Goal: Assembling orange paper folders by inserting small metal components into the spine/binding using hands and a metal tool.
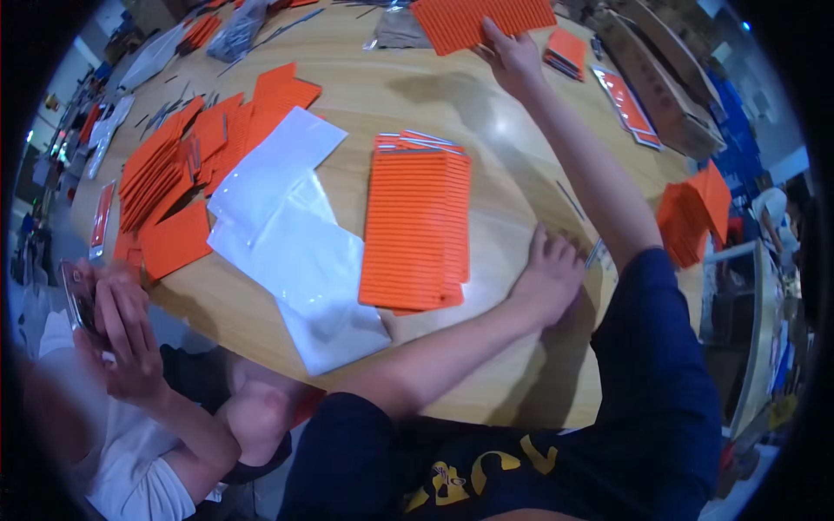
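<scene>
Reaching across the round wooden desk [486,165], the right hand [511,57] rests at the far edge on a ribbed orange rectangular sheet [480,21]; fingers [492,33] lie on the sheet's near edge, thumb side under or beside it, cannot tell if they actually pinch it. Sheet sits mostly beyond the fingertips, toward the far rim, tilted a bit.

Left hand [549,278] flat on the desk near the near-right edge, fingers [556,247] spread apart, palm down, clamped on nothing. A thin grey metal strip [594,253] lies just beside its fingertips, touching or not, cannot tell.

Mid-desk: a tall stack of ribbed orange sheets [417,227], just left of the left hand, apart from it. Clear plastic bags [291,234] lie overlapped beside the stack on its left, one hanging over the near edge. Further left, a fanned pile of flat orange cards [187,165] with small grey strips mixed in. Small orange stack [566,50] just right of the right hand. Brown cardboard box [665,82] along the far-right edge. More orange folded pieces [695,213] off the right edge.

Another person's hand [117,321] at lower left holds a dark phone-like thing [76,295], off the desk.
</scene>
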`<action>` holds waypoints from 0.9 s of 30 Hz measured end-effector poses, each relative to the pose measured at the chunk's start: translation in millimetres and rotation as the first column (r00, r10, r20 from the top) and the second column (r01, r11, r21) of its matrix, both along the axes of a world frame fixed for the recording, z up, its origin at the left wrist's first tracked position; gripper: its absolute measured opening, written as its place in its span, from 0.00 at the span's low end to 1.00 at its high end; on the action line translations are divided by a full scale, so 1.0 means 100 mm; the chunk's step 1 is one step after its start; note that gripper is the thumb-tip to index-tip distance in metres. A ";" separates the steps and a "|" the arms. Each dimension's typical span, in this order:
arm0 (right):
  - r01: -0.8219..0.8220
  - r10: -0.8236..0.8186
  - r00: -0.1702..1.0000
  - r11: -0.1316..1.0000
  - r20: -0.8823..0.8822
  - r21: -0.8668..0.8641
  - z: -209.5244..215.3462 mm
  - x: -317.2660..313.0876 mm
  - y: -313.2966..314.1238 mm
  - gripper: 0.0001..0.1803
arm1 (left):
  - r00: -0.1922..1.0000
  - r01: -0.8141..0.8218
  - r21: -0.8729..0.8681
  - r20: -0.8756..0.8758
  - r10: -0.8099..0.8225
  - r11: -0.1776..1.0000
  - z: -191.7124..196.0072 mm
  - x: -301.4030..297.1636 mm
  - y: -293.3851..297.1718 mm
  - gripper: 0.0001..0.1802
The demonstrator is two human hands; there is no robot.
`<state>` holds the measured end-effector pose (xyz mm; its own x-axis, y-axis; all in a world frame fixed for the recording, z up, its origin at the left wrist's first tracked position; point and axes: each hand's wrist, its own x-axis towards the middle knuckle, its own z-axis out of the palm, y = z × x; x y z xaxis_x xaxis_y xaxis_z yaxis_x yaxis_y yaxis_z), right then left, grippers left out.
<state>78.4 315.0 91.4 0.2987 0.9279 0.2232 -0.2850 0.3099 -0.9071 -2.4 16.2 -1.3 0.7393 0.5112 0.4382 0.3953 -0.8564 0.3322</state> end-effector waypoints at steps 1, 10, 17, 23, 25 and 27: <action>-0.149 0.146 0.969 0.989 -0.202 0.001 0.07 0.09 -0.44 0.18 | 0.989 0.005 0.030 -0.149 0.000 1.000 0.03 -0.02 -0.04 0.27; 0.098 -0.088 0.787 0.995 -0.610 -0.018 -0.08 0.17 -3.15 0.10 | 0.798 0.521 -0.678 0.602 -0.015 0.518 0.13 -0.09 0.08 0.28; 0.145 -0.102 0.790 0.989 -0.604 0.022 0.02 0.00 -3.76 0.10 | 0.386 0.893 -0.445 0.832 0.399 0.064 0.35 -0.02 -0.24 0.24; -0.002 0.064 0.979 0.952 0.192 -0.307 -0.16 0.04 -4.06 0.14 | 0.431 0.793 -0.603 0.659 0.616 0.089 0.60 -0.17 0.13 0.23; 0.151 0.004 0.857 0.954 0.516 -0.258 -0.15 0.30 -4.21 0.18 | 0.369 0.825 -0.559 0.651 0.664 0.089 0.49 -0.37 0.37 0.22; 0.433 -0.168 0.377 0.901 0.911 -0.013 -0.37 0.85 -4.23 0.24 | 0.305 0.859 -0.506 0.634 0.711 0.082 0.37 -0.40 0.47 0.21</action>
<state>162.9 -107.8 54.8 0.3321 0.8752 0.3517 0.7692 -0.0355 -0.6380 -42.7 63.7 35.4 0.4843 0.8737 -0.0468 -0.7513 0.4427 0.4894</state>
